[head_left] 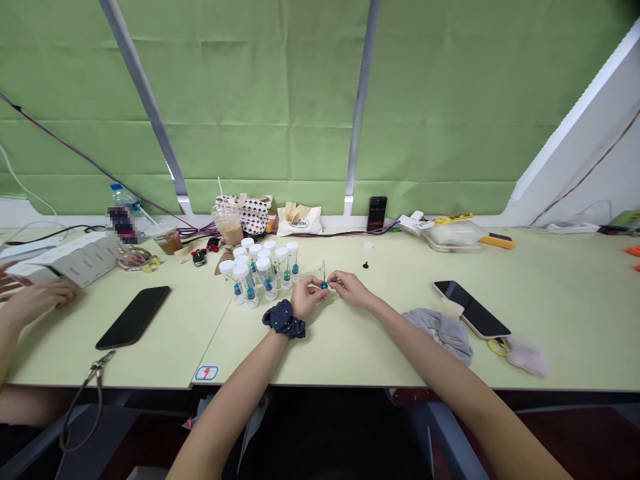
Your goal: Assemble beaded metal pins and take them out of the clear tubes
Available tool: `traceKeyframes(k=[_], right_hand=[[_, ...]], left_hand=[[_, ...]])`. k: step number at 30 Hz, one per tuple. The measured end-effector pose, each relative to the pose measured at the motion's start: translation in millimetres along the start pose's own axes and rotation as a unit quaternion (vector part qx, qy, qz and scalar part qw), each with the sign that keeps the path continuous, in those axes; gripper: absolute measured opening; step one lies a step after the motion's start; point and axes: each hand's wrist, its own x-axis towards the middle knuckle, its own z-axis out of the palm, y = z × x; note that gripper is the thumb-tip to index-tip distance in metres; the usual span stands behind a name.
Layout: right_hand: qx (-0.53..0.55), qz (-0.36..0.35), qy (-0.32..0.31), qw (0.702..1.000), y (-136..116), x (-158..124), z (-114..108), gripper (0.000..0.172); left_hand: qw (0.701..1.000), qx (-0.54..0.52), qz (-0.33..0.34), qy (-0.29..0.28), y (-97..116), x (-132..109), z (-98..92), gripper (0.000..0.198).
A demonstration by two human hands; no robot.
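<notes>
A small shiny blue ball (325, 285) with a thin, bent wire (324, 270) rising from it is just above the table. My left hand (306, 297), with a dark scrunchie (285, 319) on its wrist, pinches the ball from the left. On the other side, my right hand (351, 289) has its fingertips pinched together close against the ball; what lies between them is too small to make out. Several clear tubes with white caps (263, 264) stand left of my hands, with blue or green balls inside. A loose white cap (369, 245) and a small black piece (365, 265) lie beyond my right hand.
Phones lie at left (134, 317) and right (470, 309); another phone (377, 213) stands against the back. A grey cloth scrunchie (440, 333) is beside my right forearm. Drink cups (229, 225) and cables line the back. At far left, another person's hand (43, 300) is near white boxes (75, 257).
</notes>
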Motion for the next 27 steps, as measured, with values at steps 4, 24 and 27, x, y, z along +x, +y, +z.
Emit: traceKeyframes(k=[4, 24, 27], right_hand=[[-0.002, 0.010, 0.000, 1.000, -2, -1, 0, 0.013], [-0.002, 0.012, 0.055, 0.998, 4, -1, 10, 0.017], [-0.010, 0.003, 0.046, 0.999, 1, -1, 10, 0.015]], left_hand=[[1.000, -0.002, -0.001, 0.000, 1, 0, 0.7, 0.034], [0.999, 0.022, 0.003, 0.024, 6, -2, 3.3, 0.034], [0.999, 0.025, 0.004, 0.023, 5, -1, 3.0, 0.034]])
